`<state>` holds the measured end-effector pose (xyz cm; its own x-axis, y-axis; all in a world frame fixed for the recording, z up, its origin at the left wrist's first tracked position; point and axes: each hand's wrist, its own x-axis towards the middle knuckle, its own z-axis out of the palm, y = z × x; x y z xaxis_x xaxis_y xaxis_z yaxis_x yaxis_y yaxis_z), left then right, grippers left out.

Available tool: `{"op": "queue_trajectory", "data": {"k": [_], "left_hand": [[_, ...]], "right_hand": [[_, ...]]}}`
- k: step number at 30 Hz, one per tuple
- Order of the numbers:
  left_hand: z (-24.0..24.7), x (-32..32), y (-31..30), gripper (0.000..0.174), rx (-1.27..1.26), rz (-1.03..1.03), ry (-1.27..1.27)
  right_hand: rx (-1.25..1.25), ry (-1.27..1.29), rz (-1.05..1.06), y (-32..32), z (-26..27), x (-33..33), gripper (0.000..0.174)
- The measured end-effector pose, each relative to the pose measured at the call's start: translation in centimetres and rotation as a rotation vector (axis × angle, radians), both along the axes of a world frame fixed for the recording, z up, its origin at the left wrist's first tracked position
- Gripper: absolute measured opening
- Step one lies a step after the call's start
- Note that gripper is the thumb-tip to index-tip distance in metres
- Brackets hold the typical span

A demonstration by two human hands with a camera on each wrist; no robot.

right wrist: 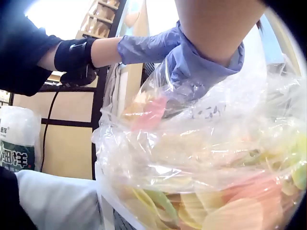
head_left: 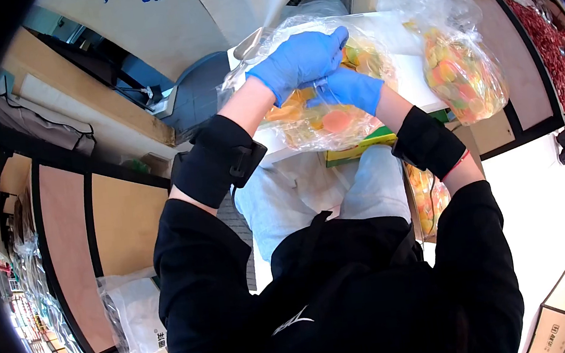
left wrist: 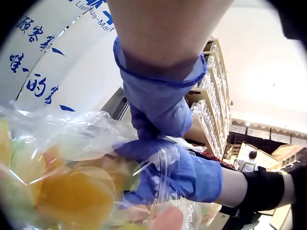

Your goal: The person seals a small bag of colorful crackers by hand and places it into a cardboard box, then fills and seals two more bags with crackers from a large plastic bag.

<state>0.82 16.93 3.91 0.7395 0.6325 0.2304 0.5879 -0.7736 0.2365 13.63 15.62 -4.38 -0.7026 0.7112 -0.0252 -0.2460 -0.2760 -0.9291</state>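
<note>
A clear plastic bag (head_left: 339, 124) full of thin, flat chips in orange, yellow, green and pink lies on a white table in front of the person. Both hands wear blue gloves and meet over it. Curled fingers of the left hand (head_left: 301, 61) grip gathered plastic, its thumb side uppermost. Close beneath, the right hand (head_left: 356, 91) holds the film too; in the left wrist view, clear plastic folds lie over the right hand's fingers (left wrist: 148, 179). In the right wrist view, pink and tan chips show through film by the right hand (right wrist: 204, 72). Gathered film partly hides the fingertips.
Another clear bag of coloured chips (head_left: 465, 78) stands at the table's right end. A metal scoop (head_left: 251, 44) lies at the back left of the white table (head_left: 412, 70). Below the table are a green and yellow box (head_left: 355, 149) and more bagged chips (head_left: 426, 199).
</note>
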Motion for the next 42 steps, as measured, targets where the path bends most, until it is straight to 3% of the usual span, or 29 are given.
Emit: {"op": "queue_trajectory", "data": {"k": [3,4,7,11,14,18,19,22,25,28,31,35,37,39,42], "left_hand": [[-1.0,-1.2,-0.4,0.027,-0.157,-0.045,-0.214],[-1.1,-1.9,-0.9,0.030,-0.238,-0.063,-0.323],[-1.5,-6.2,-3.7,0.044,0.043,0.073,-0.665],[-10.2,-13.5,-3.2,0.060,-0.022,0.653,-1.178],[-15.2,-15.2,-5.8,0.067,-0.813,0.606,-1.540],[-16.9,-14.6,-7.4,0.066,-1.001,0.198,-1.679],[-17.0,-14.5,-7.8,0.064,-1.036,0.203,-1.693],[-16.3,-13.3,-10.3,0.057,-1.136,0.183,-1.806],[-14.4,-11.9,-12.5,0.054,-1.191,0.266,-1.870],[-15.5,-10.1,-12.5,0.051,-1.184,0.281,-2.034],[-17.5,-9.4,-12.0,0.045,-1.155,0.396,-2.071],[-17.4,-8.4,-12.1,0.047,-1.187,0.386,-2.109],[-18.1,-8.8,-11.9,0.054,-1.213,0.369,-2.109],[-18.4,-10.0,-12.2,0.055,-1.378,0.188,-2.179],[-17.4,-10.3,-13.0,0.054,-1.413,0.064,-2.239]], "right_hand": [[-0.122,0.012,-0.027,2.8,-4.5,0.9,0.039],[-0.103,-0.041,-0.034,1.8,-2.9,0.5,0.041],[-0.062,-0.115,-0.032,-1.2,0.8,0.3,0.045],[-0.088,-0.059,0.002,-2.3,1.3,0.2,0.048],[0.006,-0.148,0.012,-2.0,1.1,0.8,0.051],[-0.061,-0.302,0.077,-1.1,1.7,1.3,0.052],[-0.149,-0.307,0.112,-1.0,2.5,1.4,0.052],[0.254,-0.240,0.298,-1.5,4.4,1.0,0.051],[0.227,-0.453,0.173,-2.9,8.1,-0.1,0.050],[0.399,-0.777,0.165,-2.3,8.0,-0.9,0.048],[0.321,-0.621,0.258,-1.1,8.3,0.0,0.044],[0.388,-0.580,0.136,0.5,7.1,0.7,0.041],[0.419,-0.651,0.161,1.0,6.9,0.8,0.043],[0.376,-0.643,0.188,1.1,6.6,0.4,0.043],[0.355,-0.678,0.268,-1.1,10.4,-1.5,0.040]]}}
